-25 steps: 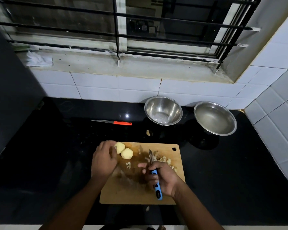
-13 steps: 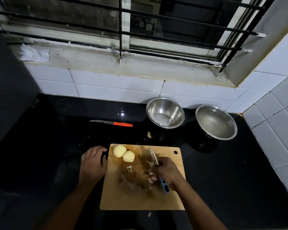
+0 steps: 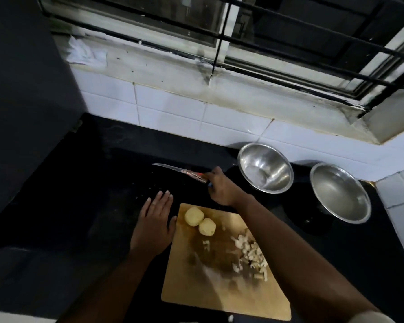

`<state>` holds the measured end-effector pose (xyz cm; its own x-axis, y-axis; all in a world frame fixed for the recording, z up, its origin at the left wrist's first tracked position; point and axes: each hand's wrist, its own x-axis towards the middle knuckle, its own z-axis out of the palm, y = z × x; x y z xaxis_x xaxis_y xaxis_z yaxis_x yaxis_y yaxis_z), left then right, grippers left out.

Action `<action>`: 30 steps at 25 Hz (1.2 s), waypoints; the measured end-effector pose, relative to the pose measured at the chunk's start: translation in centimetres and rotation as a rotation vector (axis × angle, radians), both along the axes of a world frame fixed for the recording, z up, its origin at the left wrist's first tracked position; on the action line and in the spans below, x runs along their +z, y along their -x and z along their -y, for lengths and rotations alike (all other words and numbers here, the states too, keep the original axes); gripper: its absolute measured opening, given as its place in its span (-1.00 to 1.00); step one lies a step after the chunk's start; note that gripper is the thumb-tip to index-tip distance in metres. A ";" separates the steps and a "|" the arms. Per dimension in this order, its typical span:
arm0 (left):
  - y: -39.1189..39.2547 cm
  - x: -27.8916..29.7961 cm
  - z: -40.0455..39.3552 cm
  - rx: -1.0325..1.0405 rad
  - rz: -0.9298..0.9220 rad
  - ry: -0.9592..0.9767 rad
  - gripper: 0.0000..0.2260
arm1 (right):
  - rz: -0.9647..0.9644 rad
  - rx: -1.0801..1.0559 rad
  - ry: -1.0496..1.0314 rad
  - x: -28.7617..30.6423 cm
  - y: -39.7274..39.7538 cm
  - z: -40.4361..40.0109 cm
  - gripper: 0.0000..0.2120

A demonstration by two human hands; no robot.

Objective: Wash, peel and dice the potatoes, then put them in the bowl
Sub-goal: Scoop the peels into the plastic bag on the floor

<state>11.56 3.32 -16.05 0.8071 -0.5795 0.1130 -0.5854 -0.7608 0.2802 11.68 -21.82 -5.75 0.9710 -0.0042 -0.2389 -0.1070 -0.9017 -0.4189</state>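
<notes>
A dim kitchen corner: white tiled wall under a barred window (image 3: pixel 289 43), and a black countertop (image 3: pixel 79 206) that fills my view from the head camera. On it, largest first, the wooden cutting board (image 3: pixel 196 287) lies nearest me. Two steel bowls stand beyond its far right corner, the nearer bowl (image 3: pixel 265 167) and the farther bowl (image 3: pixel 341 193), close enough, I judge, to take the diced pieces in one short carry. Both look empty of potato.

My right hand (image 3: pixel 219 186) reaches out past the board's far edge, forearm stretched across the board, fingers curled round the orange handle of the knife (image 3: pixel 182 172), whose blade points away to the left, low over the counter. I read this as fetching the blade for dicing. My left hand (image 3: pixel 155 220) lies flat and relaxed on the counter, fingers straight, thumb against the board's left edge, gripping nothing, likely steadying the board.

Two peeled potatoes (image 3: pixel 200 221) sit touching each other at the board's far left corner, away from the heap of peelings (image 3: pixel 250 252) on its right side.
</notes>
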 end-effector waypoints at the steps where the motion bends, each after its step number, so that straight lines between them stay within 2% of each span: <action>1: 0.0 0.0 -0.1 0.003 -0.002 -0.012 -0.46 | -0.004 0.032 0.014 -0.7 -1.5 -0.4 -0.53; 5: 0.2 -0.2 0.2 0.012 0.000 -0.040 -0.45 | 0.037 0.031 -0.050 -3.0 -4.2 -1.3 -0.54; 10: 0.2 0.1 0.5 0.007 -0.033 -0.053 -0.45 | 0.149 0.052 0.013 -4.7 -4.5 -2.2 -0.65; 17: 0.3 0.4 0.5 0.017 -0.049 -0.109 -0.44 | 0.201 0.120 0.120 -5.1 -4.4 -3.2 -0.61; 20: 0.3 0.3 0.4 0.013 -0.039 -0.115 -0.44 | 0.206 0.093 0.064 -4.0 -3.5 -3.3 -0.59; 22: 0.3 0.3 0.4 0.008 -0.012 -0.093 -0.45 | 0.348 -0.011 -0.086 -2.8 -1.8 -2.8 -0.67; 25: 0.5 0.1 0.4 0.002 0.026 -0.029 -0.46 | 0.521 -0.282 -0.377 -0.7 4.5 -0.9 -0.73; 28: 0.4 -0.1 0.6 0.009 0.030 0.045 -0.48 | 0.543 -0.496 -0.427 -0.9 13.5 1.9 -0.68; 30: 0.3 -0.5 0.5 -0.006 0.067 0.137 -0.53 | 0.559 -0.631 -0.426 -2.5 19.0 3.7 -0.71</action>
